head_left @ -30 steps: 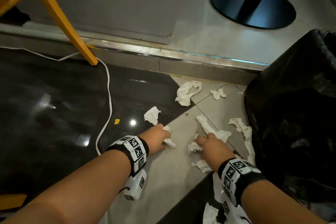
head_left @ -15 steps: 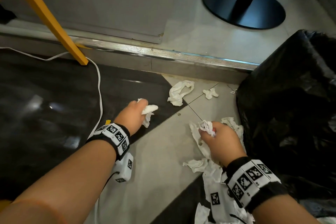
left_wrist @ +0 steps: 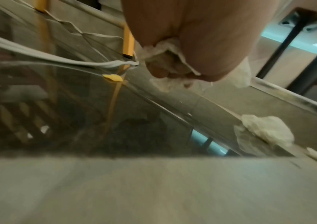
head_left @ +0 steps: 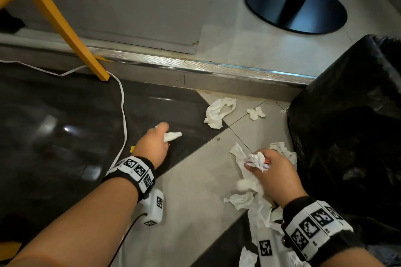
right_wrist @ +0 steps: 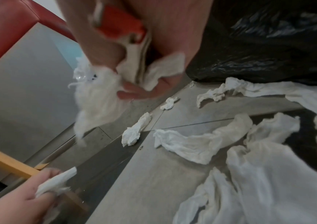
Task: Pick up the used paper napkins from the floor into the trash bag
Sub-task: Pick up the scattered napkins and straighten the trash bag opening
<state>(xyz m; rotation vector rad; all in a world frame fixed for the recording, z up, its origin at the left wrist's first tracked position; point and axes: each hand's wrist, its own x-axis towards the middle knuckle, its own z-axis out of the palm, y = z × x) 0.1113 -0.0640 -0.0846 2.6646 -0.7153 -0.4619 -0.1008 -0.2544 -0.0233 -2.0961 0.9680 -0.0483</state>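
over the dark floor tile, left hand (head_left: 153, 147) is clenching a crumpled napkin (head_left: 172, 136); right hand (head_left: 275, 174) is bunching a napkin wad (head_left: 256, 160) just beside the trash bag (head_left: 347, 136), probably so both loads go in together. loose napkins (head_left: 219, 110) are lying on the floor (head_left: 195, 191). right wrist view alone is showing an orange scrap (right_wrist: 121, 24) inside the fingers (right_wrist: 134, 92); left wrist view is showing a yellow crumb (left_wrist: 113, 78).

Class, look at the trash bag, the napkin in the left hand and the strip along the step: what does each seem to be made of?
Trash bag: thin black plastic, probably; glossy, wrinkled folds.
Napkin in the left hand: soft white paper; crumpled, matte.
Step strip: likely metal; ribbed, silvery sheen.
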